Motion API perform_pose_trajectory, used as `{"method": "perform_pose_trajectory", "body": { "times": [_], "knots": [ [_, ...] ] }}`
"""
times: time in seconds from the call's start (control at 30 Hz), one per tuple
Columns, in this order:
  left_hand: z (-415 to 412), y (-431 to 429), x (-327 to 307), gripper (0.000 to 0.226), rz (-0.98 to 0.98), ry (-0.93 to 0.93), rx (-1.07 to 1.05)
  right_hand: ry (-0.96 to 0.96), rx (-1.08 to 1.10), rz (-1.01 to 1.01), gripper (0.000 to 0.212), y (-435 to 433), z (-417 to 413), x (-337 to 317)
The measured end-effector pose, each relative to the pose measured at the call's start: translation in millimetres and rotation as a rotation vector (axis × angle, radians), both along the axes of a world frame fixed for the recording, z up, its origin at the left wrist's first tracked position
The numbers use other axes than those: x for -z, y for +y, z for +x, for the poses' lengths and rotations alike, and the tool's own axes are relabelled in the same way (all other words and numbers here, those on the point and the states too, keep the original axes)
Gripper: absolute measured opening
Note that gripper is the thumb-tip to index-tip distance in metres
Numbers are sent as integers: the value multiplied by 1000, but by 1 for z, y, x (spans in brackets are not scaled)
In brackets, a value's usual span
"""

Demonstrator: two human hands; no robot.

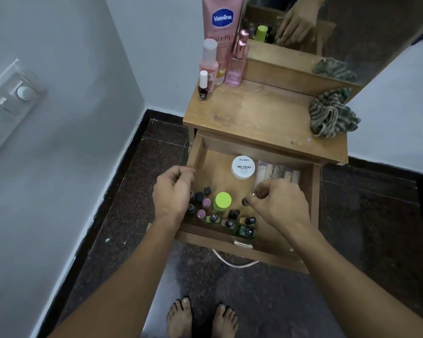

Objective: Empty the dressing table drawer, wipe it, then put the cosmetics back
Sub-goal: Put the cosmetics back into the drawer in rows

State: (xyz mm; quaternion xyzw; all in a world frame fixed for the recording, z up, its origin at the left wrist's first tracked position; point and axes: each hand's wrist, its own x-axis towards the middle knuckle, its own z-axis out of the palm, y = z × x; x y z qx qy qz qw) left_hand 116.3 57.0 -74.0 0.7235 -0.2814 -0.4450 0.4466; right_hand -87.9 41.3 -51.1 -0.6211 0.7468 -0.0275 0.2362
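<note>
Open wooden drawer (205,239) of the dressing table, with small nail-polish bottles (227,222) crowded along its front edge. The right hand (281,206) pinches one dark-capped bottle (246,201) above them. The left hand (172,191) hovers at the left edge, fingers curled; its contents cannot be told. A white round jar (243,167) lies toward the back. A striped crumpled cloth (332,113) sits at the tabletop's (254,113) right edge and tall pink bottles (236,67) at its far left corner. Emptying seems barely begun, with wiping and restocking still ahead.

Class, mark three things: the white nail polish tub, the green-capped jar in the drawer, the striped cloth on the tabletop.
white nail polish tub (243,167), head view, centre of its lid.
green-capped jar (223,200), head view, top of its cap.
striped cloth (332,115), head view, middle of fabric.
</note>
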Motion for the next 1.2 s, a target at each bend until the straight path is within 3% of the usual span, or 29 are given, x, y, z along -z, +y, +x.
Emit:
{"method": "perform_pose_trajectory", "body": {
  "times": [0.57,0.83,0.9,1.07,1.2],
  "knots": [
    [1,0,3,17,-22,-25,14,31,-58,113,15,-6,7,10],
    [4,0,4,16,-26,-27,19,70,-142,297,19,-28,5,-6],
    [5,0,4,16,-19,-29,21,71,-171,222,19,-45,11,-21],
    [6,-1,6,15,-25,-35,36,-123,-155,-251,20,-106,64,-73],
    [7,-2,7,15,-8,-22,28,-138,-181,-512,23,-143,114,-92]
  ]
}}
